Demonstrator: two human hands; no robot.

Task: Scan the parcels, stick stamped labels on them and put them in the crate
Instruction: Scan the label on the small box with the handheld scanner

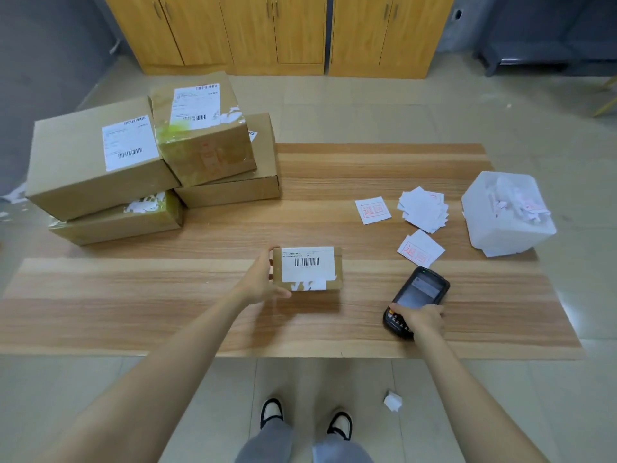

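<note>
A small brown parcel [307,269] with a white barcode label stands on the wooden table [200,315] near the middle. My left hand [263,279] grips its left end, thumb under the front edge. My right hand [422,317] holds a black handheld scanner [417,297] to the right of the parcel, its screen facing up. Two labels stamped in red [373,210] [420,250] lie flat further right, beside a loose heap of white labels [423,210].
Several larger cardboard parcels [96,162] are stacked at the table's left rear. A translucent white bin [507,213] with paper scraps stands at the right edge. A crumpled paper scrap [393,401] lies on the tiled floor by my feet. Wooden cabinets [277,31] line the far wall.
</note>
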